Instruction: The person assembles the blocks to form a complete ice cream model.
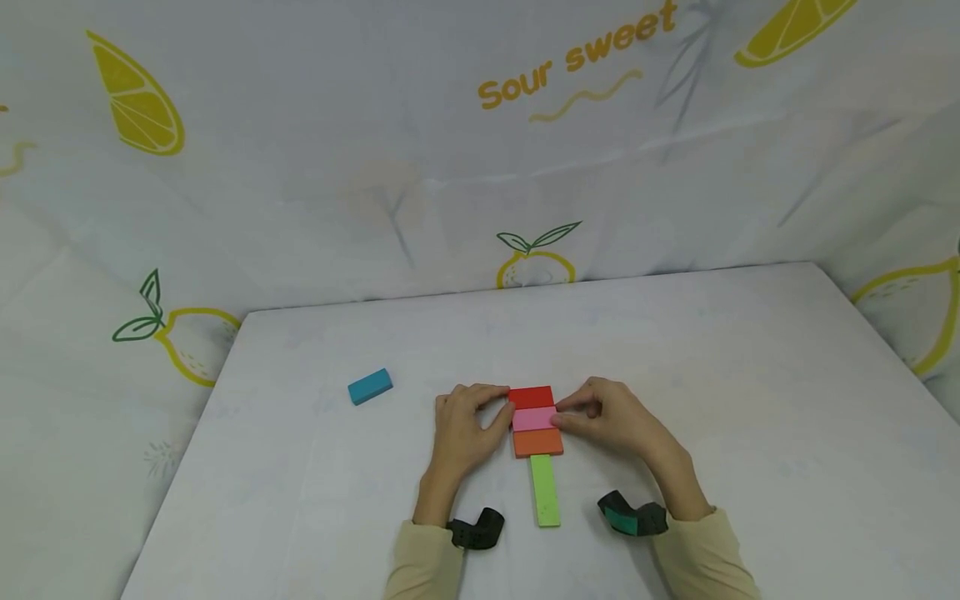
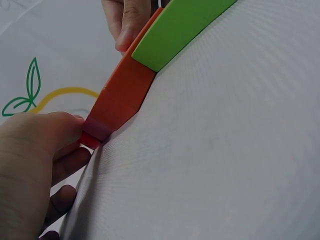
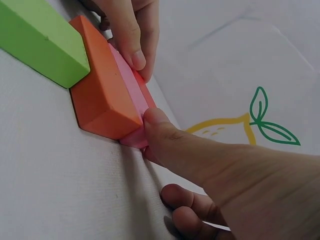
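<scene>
A red block [image 1: 530,397], a pink block [image 1: 534,419] and an orange block [image 1: 537,442] lie side by side, long edges together, on the white table [image 1: 315,500]. A longer light-green block [image 1: 545,492] extends from the middle of the orange block toward the person. My left hand [image 1: 463,427] holds the left ends of the upper blocks, index finger at the red block's corner and thumb by the pink one. From the other side my right hand [image 1: 611,414] grips the pink block's right end, thumb on it and index finger near the red-pink seam.
A blue block [image 1: 370,387] lies apart, to the left of and beyond the left hand. Each wrist wears a dark device, a black one [image 1: 478,529] on the left and a black-and-green one [image 1: 632,514] on the right. A lemon-print cloth [image 1: 337,208] hangs behind the table.
</scene>
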The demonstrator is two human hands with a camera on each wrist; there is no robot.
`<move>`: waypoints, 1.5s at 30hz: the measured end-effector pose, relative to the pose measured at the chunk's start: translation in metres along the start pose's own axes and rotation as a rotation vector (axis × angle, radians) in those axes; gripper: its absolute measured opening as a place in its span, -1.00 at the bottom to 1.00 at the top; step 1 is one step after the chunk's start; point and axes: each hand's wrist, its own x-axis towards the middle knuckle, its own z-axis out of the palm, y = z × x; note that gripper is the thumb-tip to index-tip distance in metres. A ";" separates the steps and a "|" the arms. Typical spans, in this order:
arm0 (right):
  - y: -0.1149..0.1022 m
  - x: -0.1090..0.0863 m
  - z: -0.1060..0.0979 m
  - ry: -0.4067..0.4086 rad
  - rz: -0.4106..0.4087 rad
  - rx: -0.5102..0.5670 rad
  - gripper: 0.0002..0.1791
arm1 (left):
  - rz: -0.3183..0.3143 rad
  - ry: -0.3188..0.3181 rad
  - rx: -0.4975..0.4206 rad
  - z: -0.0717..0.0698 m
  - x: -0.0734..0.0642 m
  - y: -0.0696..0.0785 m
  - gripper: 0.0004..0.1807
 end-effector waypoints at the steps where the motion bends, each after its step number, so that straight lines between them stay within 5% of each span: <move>1: 0.000 0.000 0.000 0.002 -0.004 0.000 -0.73 | 0.003 0.003 0.003 0.000 0.000 0.000 -0.72; 16: 0.000 0.000 0.001 0.005 0.006 -0.015 -0.73 | 0.052 0.032 0.010 0.002 -0.003 -0.006 -0.62; 22: -0.001 0.000 0.002 0.010 0.011 -0.006 -0.74 | 0.039 -0.003 -0.011 -0.004 -0.003 -0.006 -0.60; 26: -0.001 -0.001 0.002 0.006 0.015 0.003 -0.74 | 0.025 -0.013 -0.023 -0.012 -0.002 -0.012 -0.61; 45: 0.001 -0.001 0.000 -0.004 0.026 0.007 -0.76 | -0.141 0.191 -0.054 -0.068 -0.001 -0.054 -0.60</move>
